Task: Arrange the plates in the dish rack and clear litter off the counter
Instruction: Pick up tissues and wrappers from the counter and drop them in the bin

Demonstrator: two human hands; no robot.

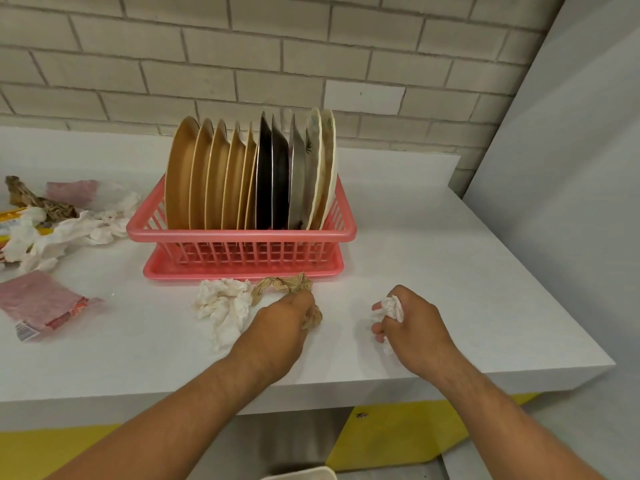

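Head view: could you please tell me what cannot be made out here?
All in the head view:
Yellow packet: cut off by the left edge, partly under crumpled tissue.
Tissue wad: mostly hidden inside the right hand.
Brown paper: one end hidden under the left hand.
White container: cut off by the bottom edge.

Plates [214,178] stand upright in the pink dish rack [242,235] (tan, black, patterned), crumpled litter [69,226] lying left of it.
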